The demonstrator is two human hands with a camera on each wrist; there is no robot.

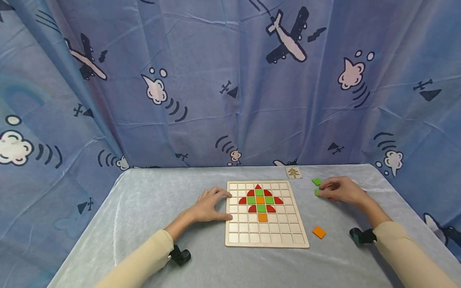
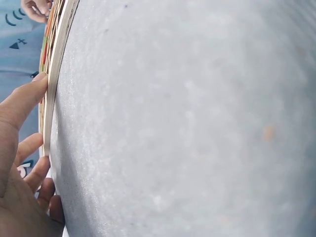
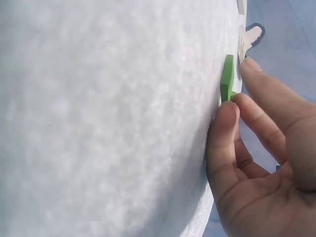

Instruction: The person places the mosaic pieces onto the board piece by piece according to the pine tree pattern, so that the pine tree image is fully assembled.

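Observation:
A square wooden grid board (image 1: 245,238) lies on the table, bearing a tree-like pattern of red, green and orange pieces. Against its left edge rest the spread thumb and fingers of my left hand (image 1: 209,206); the left wrist view shows them touching the board's side (image 2: 52,94). To the right of the board, my right hand (image 1: 340,190) pinches a green square tile (image 1: 317,193) between thumb and finger, low over the cloth. The right wrist view has this tile (image 3: 227,79) at the fingertips. Just behind it lies another green tile (image 1: 317,181).
An orange square tile (image 1: 319,232) lies right of the board's lower part. A small card with a tree picture (image 1: 293,172) is at the table's back edge. Part of something red (image 1: 365,190) shows behind the right hand. A blue patterned curtain (image 1: 201,80) hangs behind the table.

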